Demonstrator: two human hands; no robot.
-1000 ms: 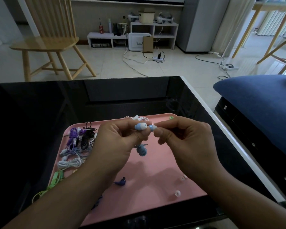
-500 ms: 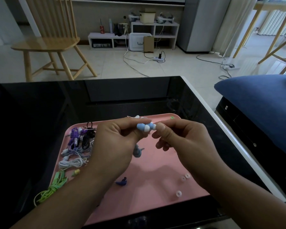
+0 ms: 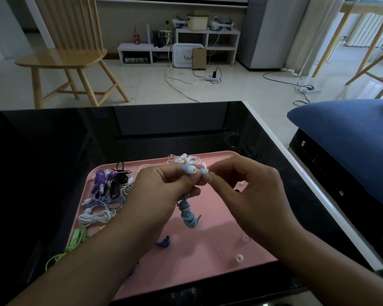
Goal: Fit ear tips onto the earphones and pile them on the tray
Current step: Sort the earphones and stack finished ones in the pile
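Black glass table (image 3: 53, 151), pink tray (image 3: 208, 272): left hand (image 3: 159, 195) pinches blue earphones (image 3: 188, 169), right hand (image 3: 248, 191) pinching one bud; finished sets (image 3: 106, 193) piled, loose ear tips (image 3: 239, 258) remaining.

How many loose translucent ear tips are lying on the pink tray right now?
2 clearly: one translucent ear tip near the pink tray's right edge, another just nearer its front. The hands may hide more.

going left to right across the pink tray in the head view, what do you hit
Green earphone cable → pile of purple, black and white earphones → left hand → light blue earphones → right hand
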